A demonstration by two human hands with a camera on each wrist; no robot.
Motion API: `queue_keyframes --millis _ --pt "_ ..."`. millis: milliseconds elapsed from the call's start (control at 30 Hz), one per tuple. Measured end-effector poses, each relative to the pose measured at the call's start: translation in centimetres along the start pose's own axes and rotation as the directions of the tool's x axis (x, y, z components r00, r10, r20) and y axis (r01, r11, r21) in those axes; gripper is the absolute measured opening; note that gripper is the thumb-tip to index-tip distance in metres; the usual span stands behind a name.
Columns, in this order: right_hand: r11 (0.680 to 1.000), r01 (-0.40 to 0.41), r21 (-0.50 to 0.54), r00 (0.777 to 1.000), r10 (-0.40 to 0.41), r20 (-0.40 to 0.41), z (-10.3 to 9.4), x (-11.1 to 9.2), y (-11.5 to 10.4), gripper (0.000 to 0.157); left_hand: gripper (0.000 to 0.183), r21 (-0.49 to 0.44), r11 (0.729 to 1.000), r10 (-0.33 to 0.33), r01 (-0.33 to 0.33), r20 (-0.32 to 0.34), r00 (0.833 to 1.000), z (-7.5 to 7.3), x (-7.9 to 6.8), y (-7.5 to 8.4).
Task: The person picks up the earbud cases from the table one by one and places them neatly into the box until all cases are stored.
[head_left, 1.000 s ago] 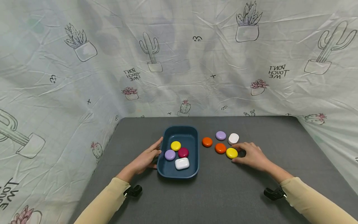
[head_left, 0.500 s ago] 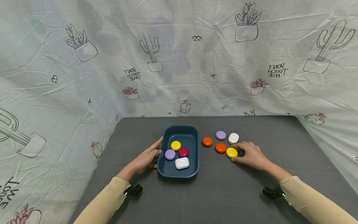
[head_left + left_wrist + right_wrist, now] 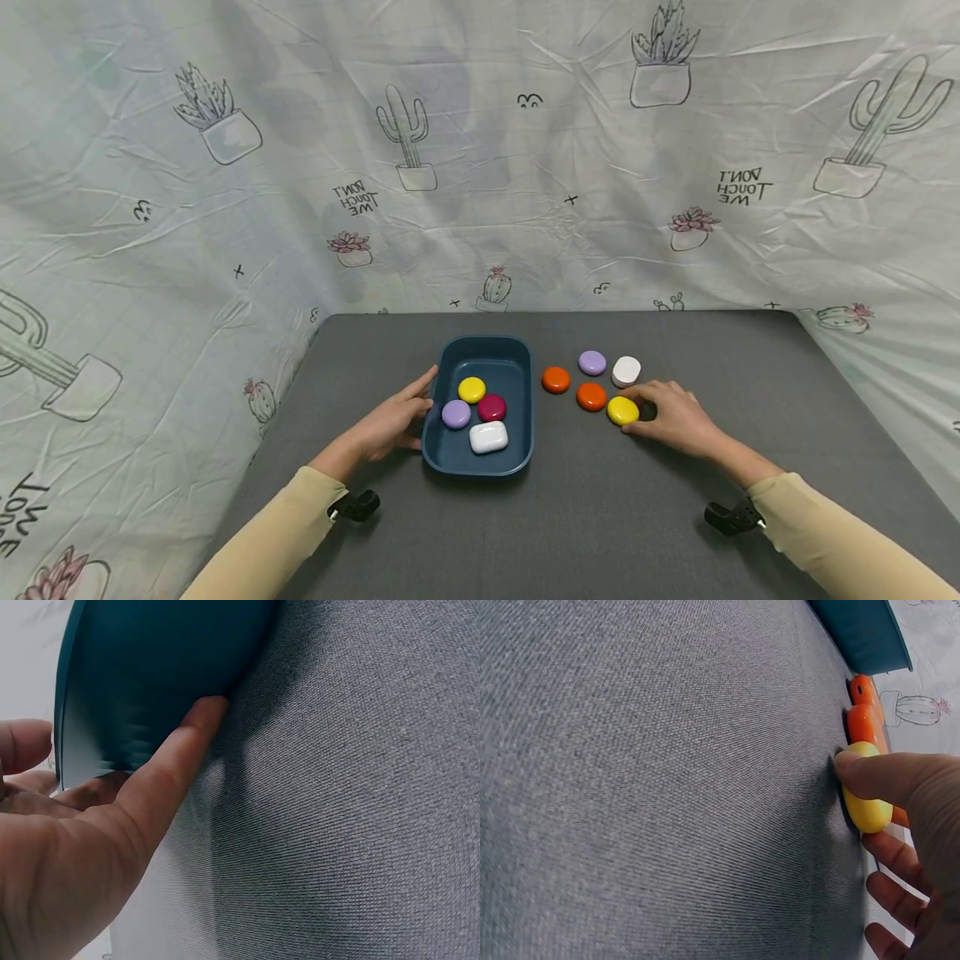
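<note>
We see the right hand (image 3: 671, 419) pinching the yellow disc (image 3: 622, 411) between thumb and index finger, across its near and far sides, a hold that probably suits so smooth a rim. The disc is between the tray (image 3: 502, 368) and the table's (image 3: 570, 517) right edge, just beside an orange disc (image 3: 591, 397); whether it is lifted, we cannot tell. The left hand (image 3: 386, 427) lies spread along the tray's left wall, thumb low, we think to steady it.
</note>
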State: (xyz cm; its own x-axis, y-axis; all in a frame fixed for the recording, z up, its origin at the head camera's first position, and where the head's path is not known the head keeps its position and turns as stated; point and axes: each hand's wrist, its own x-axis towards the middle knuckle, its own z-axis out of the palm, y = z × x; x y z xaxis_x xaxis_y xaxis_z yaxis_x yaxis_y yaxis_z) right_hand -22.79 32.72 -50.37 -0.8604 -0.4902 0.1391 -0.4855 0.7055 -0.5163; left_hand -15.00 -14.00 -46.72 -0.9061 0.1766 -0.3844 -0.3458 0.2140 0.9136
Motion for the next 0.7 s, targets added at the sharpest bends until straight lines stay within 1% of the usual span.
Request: queue_keyframes --millis 167,300,467,600,700 --pt "1.000 0.008 -0.002 1.000 -0.008 0.017 -0.7 -0.2 -0.4 0.050 0.064 0.003 1.000 -0.002 0.002 -0.006 1.000 0.1 -0.1 0.1" --pt "1.000 0.026 -0.002 1.000 -0.026 0.011 -1.7 0.1 -1.3 0.052 0.064 -0.007 1.000 -0.007 0.007 -0.006 1.000 0.1 -0.1 0.3" --pt "0.996 0.087 0.037 0.996 -0.087 0.007 -2.8 1.4 -3.0 0.052 0.064 -0.025 1.000 -0.015 0.015 -0.001 1.000 0.2 -0.2 0.7" --pt "0.989 0.127 0.077 0.991 -0.130 0.033 -3.4 2.8 -4.7 0.051 0.064 -0.026 1.000 -0.014 0.014 0.001 1.000 0.3 -0.2 0.8" --pt "0.984 0.149 0.093 0.987 -0.154 0.054 -3.4 3.7 -6.0 0.052 0.064 -0.023 1.000 -0.013 0.013 -0.004 1.000 0.4 -0.2 0.8"
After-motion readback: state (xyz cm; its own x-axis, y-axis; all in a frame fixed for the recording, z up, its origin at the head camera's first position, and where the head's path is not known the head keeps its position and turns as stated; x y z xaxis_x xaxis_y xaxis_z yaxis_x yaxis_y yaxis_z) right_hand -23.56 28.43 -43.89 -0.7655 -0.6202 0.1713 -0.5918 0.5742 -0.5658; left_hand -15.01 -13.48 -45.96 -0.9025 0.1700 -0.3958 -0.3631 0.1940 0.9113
